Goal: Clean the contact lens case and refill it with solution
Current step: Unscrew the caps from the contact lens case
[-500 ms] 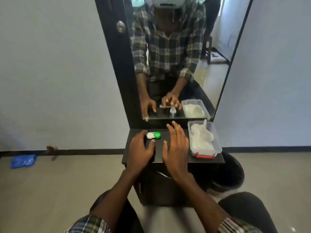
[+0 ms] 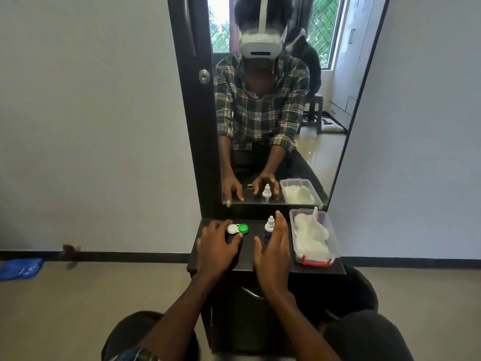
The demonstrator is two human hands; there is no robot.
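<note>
A person sits at a small dark dressing table (image 2: 250, 264) set against a tall mirror (image 2: 335, 152), seen from a camera on their head looking down at both bare hands.

The contact lens case (image 2: 238, 228) lies flat near the back left of the tabletop, with one white cap and one green cap side by side, both on. The left hand (image 2: 217, 250) rests palm down just in front of it, fingers spread and loose, holding nothing; two fingertips reach up beside the white cap and the thumb lies just under the green one, though whether they touch the case is hard to tell. The solution bottle (image 2: 269, 229), small and white with a dark blue label and a pointed tip, stands upright in the middle of the table. The right hand (image 2: 274, 250) lies flat with fingers extended and open, its index finger running along the bottle's right side and covering the bottle's lower right edge.

To the right, a clear plastic box (image 2: 335, 246) with a red clasp at its near end sits at the table's edge, filled with crumpled white tissue (image 2: 309, 237). It is well apart from the case, with the right hand and bottle between them.

The mirror reflects the person in a checked shirt, the hands, the bottle and the box. On the floor at far left a blue cloth (image 2: 19, 268) is cut off by the frame. A dark round bin (image 2: 364, 290) behind the table's right side is mostly hidden. The person's dark-clad knees fill the lower corners.
</note>
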